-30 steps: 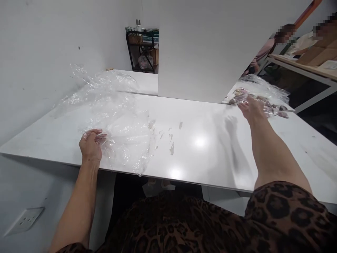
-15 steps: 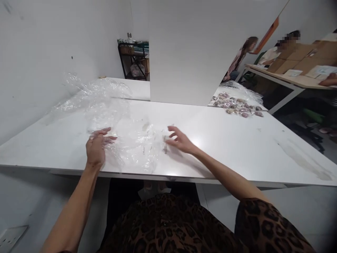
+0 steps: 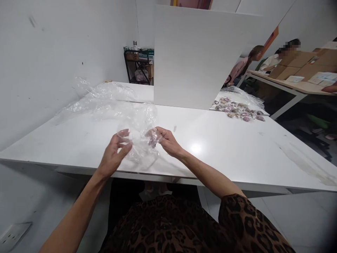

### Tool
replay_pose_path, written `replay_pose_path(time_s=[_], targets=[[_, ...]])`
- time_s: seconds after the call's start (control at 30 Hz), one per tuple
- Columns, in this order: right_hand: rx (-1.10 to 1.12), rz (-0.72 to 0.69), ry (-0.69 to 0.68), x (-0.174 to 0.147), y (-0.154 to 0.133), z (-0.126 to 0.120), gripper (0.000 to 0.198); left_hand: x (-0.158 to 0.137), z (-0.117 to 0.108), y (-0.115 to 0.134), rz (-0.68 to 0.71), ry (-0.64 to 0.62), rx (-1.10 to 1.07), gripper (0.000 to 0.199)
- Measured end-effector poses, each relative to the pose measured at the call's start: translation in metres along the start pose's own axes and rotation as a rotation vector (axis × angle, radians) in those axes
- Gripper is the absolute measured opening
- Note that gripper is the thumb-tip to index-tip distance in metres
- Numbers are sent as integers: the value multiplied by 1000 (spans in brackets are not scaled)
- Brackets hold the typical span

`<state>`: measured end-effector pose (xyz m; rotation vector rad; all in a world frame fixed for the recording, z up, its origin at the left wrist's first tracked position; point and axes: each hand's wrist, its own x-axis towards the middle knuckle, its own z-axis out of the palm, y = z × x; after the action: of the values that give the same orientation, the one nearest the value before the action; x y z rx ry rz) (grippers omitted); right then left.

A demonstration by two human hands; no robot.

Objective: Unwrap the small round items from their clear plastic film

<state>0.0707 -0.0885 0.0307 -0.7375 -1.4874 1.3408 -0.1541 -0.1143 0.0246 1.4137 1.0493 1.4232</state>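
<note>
A clear, crinkled plastic bag (image 3: pixel 142 154) is stretched between my hands above the white table (image 3: pixel 216 147). My left hand (image 3: pixel 113 154) is curved round its left side, the film lying over the fingertips and between fingers and thumb. My right hand (image 3: pixel 170 142) grips the bunched right side of the bag, with fingers closed. Through the film near the right fingertips a purplish patch shows; I cannot make out whether it is fingers or an object.
More loose clear plastic (image 3: pixel 110 95) spreads along the wall at the back left. Several small wrapped purplish and brown pieces (image 3: pixel 246 114) lie at the back right, beside an upright white panel (image 3: pixel 195 59). Beyond, two people sit by a table with cardboard boxes (image 3: pixel 295 63).
Both hands have come closer together; my left hand has moved right. My right hand, apart from the film or barely touching it before, now grips the bag. The camera has tilted up slightly.
</note>
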Motion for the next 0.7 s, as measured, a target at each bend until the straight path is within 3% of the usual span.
replay_pose_path(time_s=[0.07,0.13,0.2,0.27,0.37,0.47,0.6,0.7], targets=[[57,-1,-70,-3,-6,0,40,1,8,-8,-101,-151,-6,59],[66,23,-168,-6,-7,-2,36,-1,19,-12,-177,-299,-4,38],[42,52,-227,-10,-5,-11,35,-3,27,-13,-241,-367,25,26],[9,71,-173,-13,1,-27,40,0,26,-13,-309,-366,44,28],[-13,112,67,-17,16,-55,42,19,12,-10,-399,-297,27,35],[-7,200,217,-18,33,-70,42,59,-2,-1,-431,-133,36,33],[-41,246,204,-18,46,-73,44,145,-8,15,-398,152,100,23],[-83,222,178,-17,51,-74,43,222,-13,23,-335,243,190,21]])
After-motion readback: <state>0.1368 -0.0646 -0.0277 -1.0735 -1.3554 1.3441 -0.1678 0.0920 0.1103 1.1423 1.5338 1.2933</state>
